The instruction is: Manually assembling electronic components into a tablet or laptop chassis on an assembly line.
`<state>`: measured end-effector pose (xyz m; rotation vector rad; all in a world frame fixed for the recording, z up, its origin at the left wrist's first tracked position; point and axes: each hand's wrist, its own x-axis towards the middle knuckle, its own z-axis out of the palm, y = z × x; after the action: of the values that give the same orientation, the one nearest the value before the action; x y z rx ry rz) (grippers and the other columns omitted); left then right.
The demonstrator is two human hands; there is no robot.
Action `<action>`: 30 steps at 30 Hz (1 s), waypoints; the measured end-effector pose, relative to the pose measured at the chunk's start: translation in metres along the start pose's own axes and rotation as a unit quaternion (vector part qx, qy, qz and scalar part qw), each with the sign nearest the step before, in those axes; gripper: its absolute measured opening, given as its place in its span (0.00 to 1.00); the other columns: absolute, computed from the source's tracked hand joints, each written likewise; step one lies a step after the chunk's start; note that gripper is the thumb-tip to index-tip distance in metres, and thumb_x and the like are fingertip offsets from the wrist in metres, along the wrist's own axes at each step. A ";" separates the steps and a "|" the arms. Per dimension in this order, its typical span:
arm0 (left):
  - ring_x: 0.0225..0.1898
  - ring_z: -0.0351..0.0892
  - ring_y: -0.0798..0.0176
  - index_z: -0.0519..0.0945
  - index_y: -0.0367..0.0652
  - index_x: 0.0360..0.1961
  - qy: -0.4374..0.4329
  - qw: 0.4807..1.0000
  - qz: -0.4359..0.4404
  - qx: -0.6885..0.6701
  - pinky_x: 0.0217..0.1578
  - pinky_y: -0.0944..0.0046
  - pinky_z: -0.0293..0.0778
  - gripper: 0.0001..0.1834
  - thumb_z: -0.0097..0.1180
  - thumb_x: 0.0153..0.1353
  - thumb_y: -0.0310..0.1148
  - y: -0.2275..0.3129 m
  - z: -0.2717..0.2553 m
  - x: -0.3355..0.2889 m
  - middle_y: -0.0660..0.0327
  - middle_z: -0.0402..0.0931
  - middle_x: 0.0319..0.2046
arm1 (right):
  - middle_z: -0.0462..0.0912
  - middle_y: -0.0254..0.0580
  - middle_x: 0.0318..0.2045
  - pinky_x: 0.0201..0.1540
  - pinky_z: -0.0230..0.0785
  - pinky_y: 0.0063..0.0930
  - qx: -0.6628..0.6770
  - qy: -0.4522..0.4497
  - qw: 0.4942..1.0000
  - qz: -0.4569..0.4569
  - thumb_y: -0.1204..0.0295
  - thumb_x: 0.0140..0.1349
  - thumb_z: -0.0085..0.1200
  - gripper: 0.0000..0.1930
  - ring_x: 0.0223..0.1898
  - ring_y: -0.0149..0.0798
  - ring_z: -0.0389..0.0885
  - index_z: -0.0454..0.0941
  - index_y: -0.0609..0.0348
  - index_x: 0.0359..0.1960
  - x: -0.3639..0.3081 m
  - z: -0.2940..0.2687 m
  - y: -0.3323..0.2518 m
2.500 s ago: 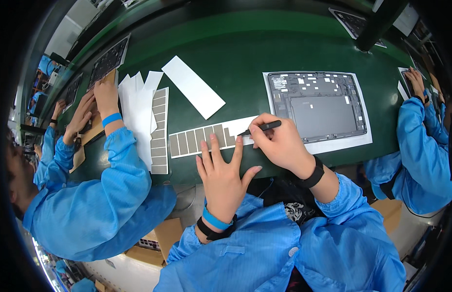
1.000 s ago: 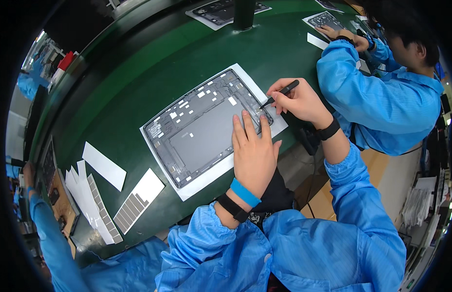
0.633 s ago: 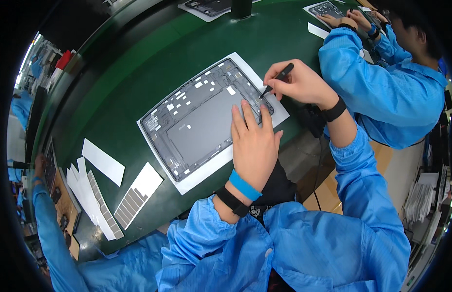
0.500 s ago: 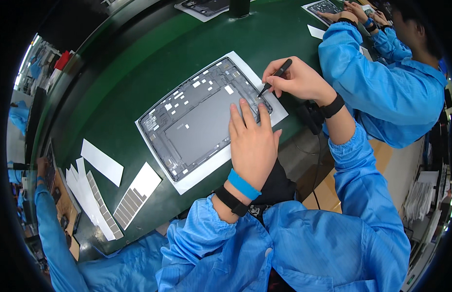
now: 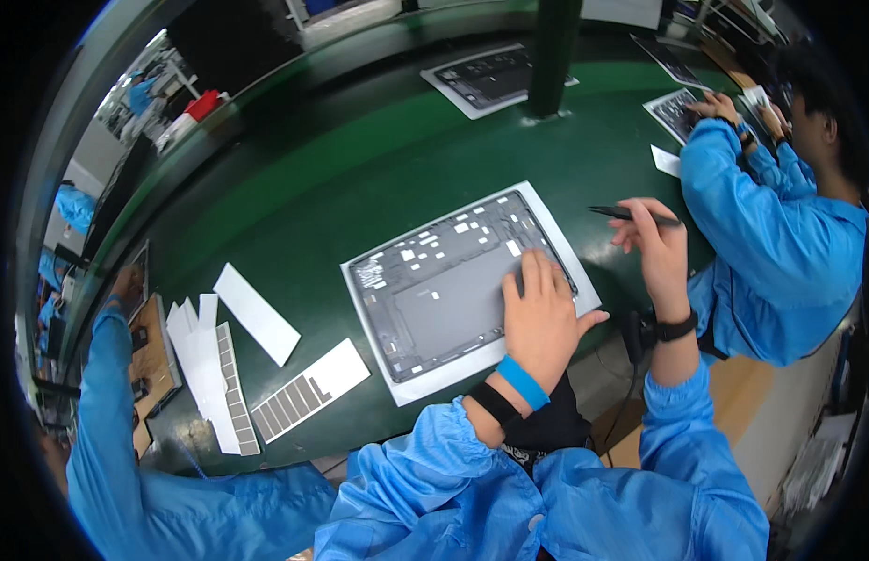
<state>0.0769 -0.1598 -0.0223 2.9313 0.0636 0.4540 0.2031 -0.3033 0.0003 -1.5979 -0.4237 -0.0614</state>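
Note:
A dark grey tablet housing (image 5: 444, 318), dotted with small white pieces along its far part, lies on a white sheet (image 5: 403, 395). My left hand (image 5: 542, 313) rests on the right part of the housing, fingers stretched out over it and thumb spread to the side. Black tweezers (image 5: 610, 211) are held in my right hand (image 5: 664, 257), raised to the right of the housing. Their tips point left, apart from the housing, and I cannot make out anything between them.
Left of the housing lie a sheet of grey rectangular stickers (image 5: 289, 404), a blank white strip (image 5: 257, 313) and overlapping strips (image 5: 199, 360). Behind stand a dark green post (image 5: 552, 61) and another housing (image 5: 481, 82). A co-worker (image 5: 761, 243) sits right; another's blue sleeve (image 5: 107, 411) is at left.
My right hand has lifted the tweezers off the housing's right end, and they now point left. The left hand stays on the housing. The whole view has shifted.

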 end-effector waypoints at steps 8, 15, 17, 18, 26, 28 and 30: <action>0.47 0.73 0.40 0.74 0.29 0.52 0.087 0.962 -0.258 0.002 0.48 0.45 0.70 0.29 0.63 0.60 0.45 -0.101 -0.068 -0.080 0.44 0.73 0.45 | 0.82 0.48 0.55 0.61 0.67 0.40 -0.375 -0.150 0.896 -0.183 0.78 0.64 0.55 0.15 0.58 0.52 0.78 0.79 0.60 0.52 -0.079 0.037 0.008; 0.42 0.72 0.42 0.76 0.31 0.34 0.087 0.955 -0.276 0.058 0.44 0.47 0.69 0.14 0.58 0.62 0.35 -0.152 -0.041 -0.077 0.45 0.72 0.37 | 0.83 0.46 0.54 0.58 0.70 0.39 -0.366 -0.116 0.908 -0.171 0.79 0.62 0.54 0.15 0.52 0.51 0.80 0.79 0.61 0.51 -0.077 0.038 0.017; 0.41 0.71 0.42 0.75 0.31 0.35 0.090 0.957 -0.273 0.046 0.45 0.47 0.69 0.13 0.56 0.63 0.33 -0.157 -0.038 -0.069 0.45 0.71 0.36 | 0.83 0.46 0.55 0.58 0.70 0.38 -0.360 -0.120 0.908 -0.178 0.79 0.64 0.53 0.14 0.52 0.51 0.81 0.79 0.63 0.51 -0.077 0.041 0.020; 0.39 0.73 0.41 0.75 0.30 0.35 0.110 0.964 -0.242 0.023 0.43 0.47 0.70 0.12 0.54 0.65 0.32 -0.157 -0.038 -0.065 0.45 0.73 0.34 | 0.83 0.46 0.55 0.58 0.70 0.38 -0.360 -0.108 0.911 -0.167 0.79 0.64 0.52 0.14 0.53 0.51 0.81 0.79 0.63 0.52 -0.078 0.039 0.024; 0.25 0.83 0.60 0.79 0.25 0.46 0.106 0.881 -0.286 -0.363 0.30 0.59 0.77 0.22 0.58 0.68 0.39 -0.192 -0.059 0.017 0.50 0.83 0.27 | 0.82 0.45 0.56 0.58 0.70 0.37 -0.360 -0.045 0.925 -0.114 0.76 0.68 0.50 0.14 0.54 0.50 0.81 0.79 0.61 0.53 -0.081 0.042 0.022; 0.25 0.82 0.62 0.82 0.25 0.43 0.030 0.880 -0.271 -0.389 0.30 0.61 0.77 0.21 0.59 0.68 0.39 -0.208 -0.070 0.031 0.51 0.83 0.27 | 0.82 0.45 0.56 0.58 0.70 0.37 -0.364 -0.048 0.922 -0.121 0.76 0.68 0.50 0.14 0.54 0.50 0.81 0.79 0.61 0.53 -0.080 0.042 0.021; 0.25 0.81 0.62 0.84 0.26 0.33 -0.046 0.874 -0.263 -0.405 0.30 0.61 0.76 0.20 0.58 0.67 0.39 -0.218 -0.067 0.040 0.51 0.82 0.23 | 0.82 0.45 0.55 0.59 0.69 0.38 -0.369 -0.058 0.920 -0.119 0.76 0.68 0.51 0.14 0.54 0.50 0.80 0.79 0.61 0.53 -0.079 0.040 0.023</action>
<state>0.0913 0.0681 0.0140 1.9854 0.5091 0.1766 0.1280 -0.2830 -0.0484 -2.2910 -0.7456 -0.3481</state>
